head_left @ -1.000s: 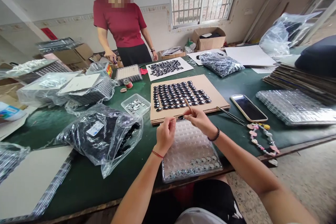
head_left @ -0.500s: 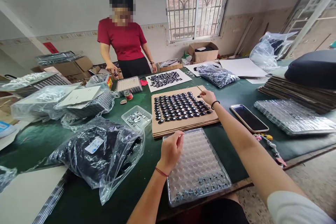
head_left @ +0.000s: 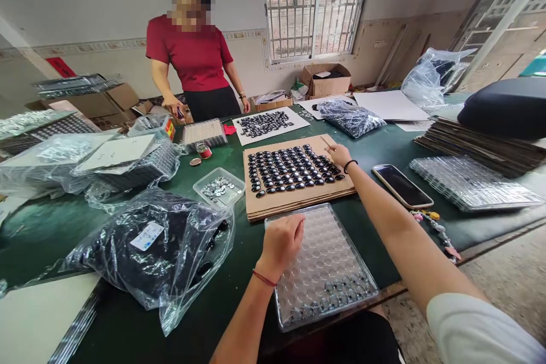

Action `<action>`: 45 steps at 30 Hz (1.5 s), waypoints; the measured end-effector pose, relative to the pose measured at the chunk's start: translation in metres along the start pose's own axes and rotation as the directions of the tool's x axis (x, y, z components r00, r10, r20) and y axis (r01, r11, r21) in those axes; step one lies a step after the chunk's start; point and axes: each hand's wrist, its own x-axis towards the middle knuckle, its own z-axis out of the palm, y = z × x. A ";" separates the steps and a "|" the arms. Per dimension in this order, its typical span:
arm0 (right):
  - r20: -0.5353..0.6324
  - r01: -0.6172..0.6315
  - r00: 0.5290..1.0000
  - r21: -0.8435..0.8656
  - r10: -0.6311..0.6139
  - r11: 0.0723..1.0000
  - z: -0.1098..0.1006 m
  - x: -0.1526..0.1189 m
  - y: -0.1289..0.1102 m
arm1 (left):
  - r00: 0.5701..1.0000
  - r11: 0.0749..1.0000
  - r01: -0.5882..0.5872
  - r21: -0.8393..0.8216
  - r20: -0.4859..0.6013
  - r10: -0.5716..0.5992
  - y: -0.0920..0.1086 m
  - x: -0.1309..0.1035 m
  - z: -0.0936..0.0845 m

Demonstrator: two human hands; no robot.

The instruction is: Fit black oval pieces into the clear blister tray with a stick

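My right hand (head_left: 340, 156) is over the right side of a stack of brown cardboard (head_left: 273, 205), its fingers closed on a thin wooden stick (head_left: 325, 141). Rows of shiny black oval pieces (head_left: 286, 170) with pale centres cover the cardboard. Closer to me, my left hand (head_left: 282, 243) hovers at the left side of a clear plastic tray (head_left: 324, 256) with round hollows. Its fingers are curled in, and what they hold, if anything, is hidden. Small clear ring-like pieces (head_left: 347, 288) sit in the tray's near rows.
Left of the cardboard stands a clear box (head_left: 219, 186) of small metal parts, beside a plastic bag (head_left: 145, 256) of black pieces. A phone (head_left: 403, 186) and stacked clear trays (head_left: 473, 182) lie right. Across the table a person in a red top (head_left: 190, 57) stands by another tray (head_left: 203, 133).
The view has tilted and shifted slightly. My left hand has moved a little to the right over the tray, its fingers more curled. My right hand stays over the cardboard with the stick.
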 end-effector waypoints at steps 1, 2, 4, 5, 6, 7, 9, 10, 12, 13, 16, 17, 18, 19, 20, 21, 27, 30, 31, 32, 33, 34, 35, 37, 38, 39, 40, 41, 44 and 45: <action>-0.029 0.002 1.000 0.014 -0.002 1.000 -0.005 -0.007 -0.004 | 1.000 1.000 0.002 0.003 -0.003 -0.002 -0.001 0.000 0.000; -0.050 0.005 0.999 0.026 -0.004 1.000 -0.010 -0.018 -0.008 | 1.000 1.000 0.009 0.006 -0.009 -0.009 -0.001 0.001 0.000; -0.064 0.025 0.998 0.078 -0.020 0.997 -0.018 -0.050 -0.016 | 1.000 1.000 0.026 0.007 -0.015 -0.026 -0.002 0.002 0.001; -0.050 0.048 0.998 0.120 -0.042 0.992 -0.021 -0.072 -0.019 | 0.999 0.999 0.032 0.007 -0.011 -0.032 -0.002 0.003 0.002; -0.052 0.100 0.995 0.253 -0.090 0.962 -0.024 -0.097 -0.024 | 0.999 0.999 0.037 0.013 -0.002 -0.037 -0.002 0.003 0.004; -0.026 0.124 0.992 0.370 -0.123 0.921 -0.026 -0.125 -0.028 | 0.999 0.999 0.039 0.024 0.011 -0.039 -0.001 0.003 0.006; 0.142 0.116 0.966 0.503 -0.214 0.856 -0.030 -0.180 -0.039 | 0.999 0.999 0.036 0.041 0.040 -0.037 0.001 0.003 0.010; 0.253 0.108 0.928 0.519 -0.273 0.848 -0.032 -0.205 -0.045 | 0.998 0.999 0.031 0.043 0.048 -0.034 0.002 0.002 0.012; 0.421 0.160 0.822 0.474 -0.383 0.866 -0.037 -0.246 -0.055 | 0.998 0.999 0.024 0.040 0.061 -0.026 0.005 0.001 0.015; 0.470 0.218 0.774 0.431 -0.424 0.876 -0.040 -0.260 -0.059 | 0.998 0.999 0.022 0.036 0.065 -0.025 0.006 0.000 0.016; 0.519 0.376 0.704 0.306 -0.485 0.874 -0.044 -0.284 -0.065 | 0.997 0.999 0.034 0.025 0.063 -0.036 0.009 -0.001 0.016; 0.519 0.410 0.699 0.273 -0.492 0.870 -0.044 -0.288 -0.066 | 0.998 0.999 0.041 0.019 0.056 -0.042 0.010 -0.001 0.015; 0.521 0.439 0.693 0.241 -0.497 0.865 -0.044 -0.291 -0.066 | 0.998 0.999 0.047 0.012 0.049 -0.048 0.010 -0.001 0.014; 0.529 0.470 0.684 0.208 -0.503 0.858 -0.043 -0.293 -0.066 | 0.998 0.999 0.051 0.003 0.044 -0.051 0.010 -0.001 0.014; 0.538 0.502 0.671 0.175 -0.509 0.847 -0.043 -0.295 -0.067 | 0.998 0.998 0.055 -0.007 0.039 -0.054 0.011 -0.001 0.013; 0.548 0.533 0.659 0.144 -0.515 0.834 -0.042 -0.296 -0.068 | 0.998 0.998 0.058 -0.017 0.038 -0.057 0.011 -0.001 0.013; 0.481 0.587 0.656 0.161 -0.582 0.794 -0.038 -0.277 -0.088 | 0.974 0.913 0.224 -0.341 0.043 -0.223 0.005 0.001 0.014; 0.393 0.618 0.666 0.184 -0.634 0.764 -0.027 -0.245 -0.099 | 0.953 0.773 0.291 -0.564 0.098 -0.287 0.000 0.004 0.013; 0.368 0.623 0.669 0.195 -0.646 0.757 -0.021 -0.234 -0.102 | 0.955 0.766 0.284 -0.577 0.100 -0.279 -0.001 0.005 0.013; 0.350 0.620 0.673 0.213 -0.651 0.755 -0.015 -0.223 -0.104 | 0.959 0.784 0.272 -0.557 0.089 -0.270 -0.003 0.005 0.012; 0.340 0.608 0.678 0.240 -0.652 0.757 -0.009 -0.214 -0.105 | 0.962 0.817 0.264 -0.513 0.075 -0.264 -0.004 0.006 0.012; 0.333 0.591 0.683 0.272 -0.650 0.759 -0.002 -0.206 -0.106 | 0.962 0.850 0.265 -0.454 0.062 -0.267 -0.005 0.006 0.012; 0.333 0.575 0.682 0.306 -0.652 0.758 0.004 -0.201 -0.105 | 0.958 0.875 0.280 -0.394 0.058 -0.280 -0.006 0.005 0.012; 0.324 0.562 0.672 0.363 -0.666 0.744 0.013 -0.197 -0.100 | 0.944 0.889 0.328 -0.319 0.081 -0.320 -0.006 0.004 0.012; 0.308 0.563 0.673 0.378 -0.673 0.735 0.016 -0.197 -0.097 | 0.936 0.884 0.351 -0.307 0.101 -0.336 -0.006 0.004 0.012; 0.287 0.566 0.678 0.384 -0.676 0.730 0.018 -0.199 -0.093 | 0.929 0.880 0.370 -0.298 0.121 -0.350 -0.005 0.004 0.011; 0.263 0.566 0.691 0.383 -0.673 0.730 0.020 -0.201 -0.089 | 0.923 0.879 0.384 -0.282 0.142 -0.357 -0.004 0.004 0.010; 0.238 0.562 0.709 0.379 -0.664 0.735 0.021 -0.203 -0.085 | 0.918 0.882 0.393 -0.258 0.163 -0.362 -0.003 0.004 0.008; 0.169 0.540 0.752 0.398 -0.637 0.742 0.021 -0.207 -0.079 | 0.897 0.882 0.423 -0.208 0.233 -0.375 0.000 0.006 0.004; 0.149 0.532 0.758 0.421 -0.635 0.734 0.022 -0.207 -0.079 | 0.887 0.868 0.441 -0.229 0.260 -0.382 0.000 0.007 0.002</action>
